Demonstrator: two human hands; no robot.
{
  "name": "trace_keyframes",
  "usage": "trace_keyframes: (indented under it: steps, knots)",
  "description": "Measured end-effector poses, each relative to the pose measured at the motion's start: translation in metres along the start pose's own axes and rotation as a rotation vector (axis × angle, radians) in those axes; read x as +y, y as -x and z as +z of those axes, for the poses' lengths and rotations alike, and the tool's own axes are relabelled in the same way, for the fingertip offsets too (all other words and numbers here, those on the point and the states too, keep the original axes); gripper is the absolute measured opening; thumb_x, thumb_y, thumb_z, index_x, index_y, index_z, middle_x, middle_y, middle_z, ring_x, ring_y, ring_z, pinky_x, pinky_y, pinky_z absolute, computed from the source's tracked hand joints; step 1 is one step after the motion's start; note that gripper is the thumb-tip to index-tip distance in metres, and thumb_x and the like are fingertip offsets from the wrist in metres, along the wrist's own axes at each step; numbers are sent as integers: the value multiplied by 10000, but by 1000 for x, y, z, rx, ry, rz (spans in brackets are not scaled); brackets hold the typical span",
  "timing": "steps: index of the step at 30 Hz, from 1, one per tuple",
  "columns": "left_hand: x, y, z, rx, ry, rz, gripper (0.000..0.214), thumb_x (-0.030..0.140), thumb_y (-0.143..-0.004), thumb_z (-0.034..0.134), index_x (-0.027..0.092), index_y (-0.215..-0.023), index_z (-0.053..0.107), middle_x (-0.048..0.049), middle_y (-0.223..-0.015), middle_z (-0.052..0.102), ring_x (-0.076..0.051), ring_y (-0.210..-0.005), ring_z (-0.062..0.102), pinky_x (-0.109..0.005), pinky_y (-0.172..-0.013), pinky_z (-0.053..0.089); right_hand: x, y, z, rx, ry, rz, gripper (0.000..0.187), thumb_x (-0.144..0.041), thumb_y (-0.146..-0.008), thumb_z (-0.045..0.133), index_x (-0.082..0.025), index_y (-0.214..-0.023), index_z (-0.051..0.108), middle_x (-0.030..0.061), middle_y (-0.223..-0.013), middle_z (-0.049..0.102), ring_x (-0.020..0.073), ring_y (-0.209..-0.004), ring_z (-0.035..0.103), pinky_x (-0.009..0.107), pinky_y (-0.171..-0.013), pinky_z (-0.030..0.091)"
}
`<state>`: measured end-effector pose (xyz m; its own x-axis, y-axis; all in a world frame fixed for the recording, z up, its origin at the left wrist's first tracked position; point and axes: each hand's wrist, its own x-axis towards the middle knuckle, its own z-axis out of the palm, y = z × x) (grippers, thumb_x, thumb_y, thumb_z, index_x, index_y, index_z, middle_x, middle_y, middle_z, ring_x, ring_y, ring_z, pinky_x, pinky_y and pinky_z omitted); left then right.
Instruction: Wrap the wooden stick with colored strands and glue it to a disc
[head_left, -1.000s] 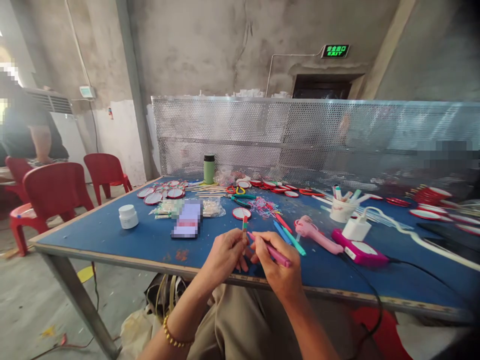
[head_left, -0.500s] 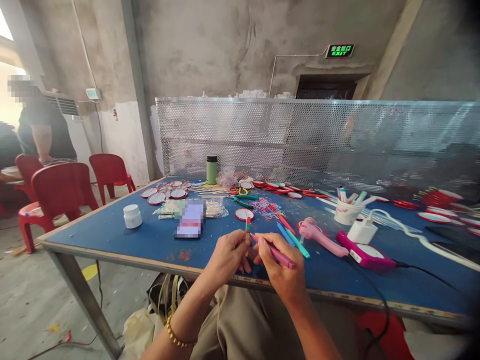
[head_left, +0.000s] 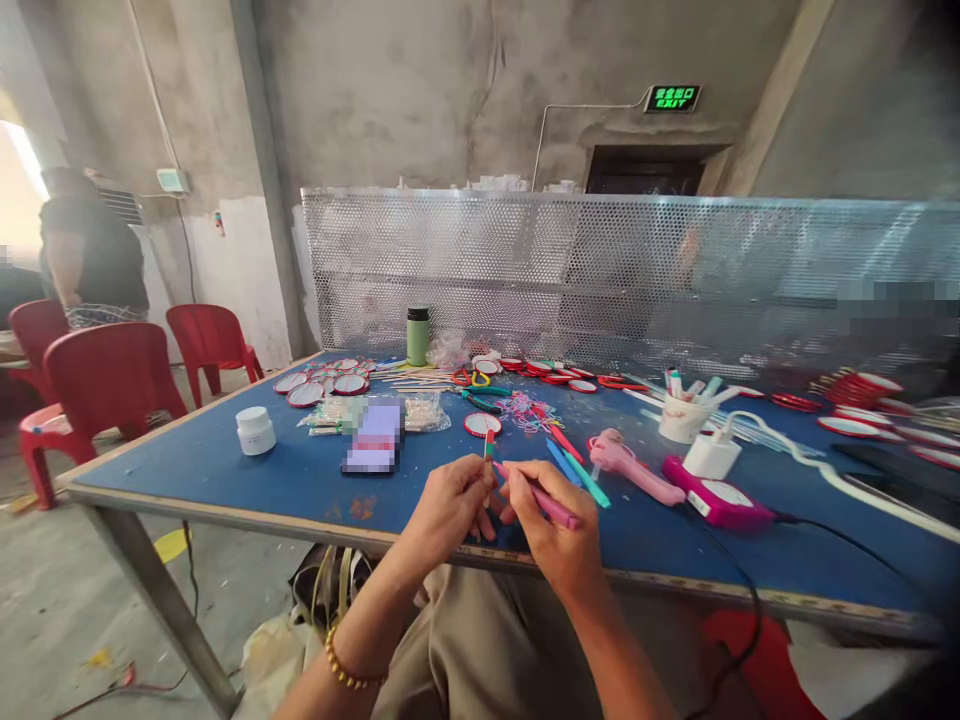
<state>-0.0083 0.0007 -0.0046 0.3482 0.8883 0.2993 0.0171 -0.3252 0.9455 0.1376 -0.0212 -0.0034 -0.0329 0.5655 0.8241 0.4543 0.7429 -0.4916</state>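
My left hand point(head_left: 448, 510) is closed round a thin stick point(head_left: 488, 448) banded red and green, held upright over the near edge of the blue table point(head_left: 225, 470). My right hand point(head_left: 551, 528) grips a pink marker point(head_left: 541, 498) like a pen, its tip touching the stick. The two hands meet just above my lap. A gold bead bracelet point(head_left: 343, 670) circles my left wrist.
Blue, green and red markers point(head_left: 577, 470), a pink glue gun point(head_left: 630, 468), a pink box with a white charger point(head_left: 716, 490), a cup of pens point(head_left: 682, 415), red-rimmed discs point(head_left: 322, 385), a white jar point(head_left: 255, 430), a green flask point(head_left: 418, 336). Red chairs point(head_left: 112, 380) and a standing person point(head_left: 94, 250) at left.
Both hands stay together on the stick and marker with hardly any shift. The view swayed slightly. The person at the left has turned and stepped a little.
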Motion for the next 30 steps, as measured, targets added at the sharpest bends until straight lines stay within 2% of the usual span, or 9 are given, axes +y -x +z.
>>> trace_keyframes:
  steps: [5, 30]
  knots:
    - [2, 0, 1, 1, -14, -10, 250, 402, -894, 490, 184, -773, 501, 33, -589, 608, -92, -422, 567, -174, -409, 419, -1, 1, 0, 46, 10, -26, 129, -197, -955, 537, -205, -909, 657, -25, -712, 677, 91, -494, 636, 221, -538, 520]
    - [2, -1, 0, 6, -25, -4, 267, 404, -901, 484, 191, -740, 482, 47, -554, 575, -87, -411, 553, -168, -407, 408, -1, 1, 0, 22, 12, -19, 127, -210, -955, 539, -207, -893, 650, -22, -710, 684, 96, -499, 635, 226, -537, 515]
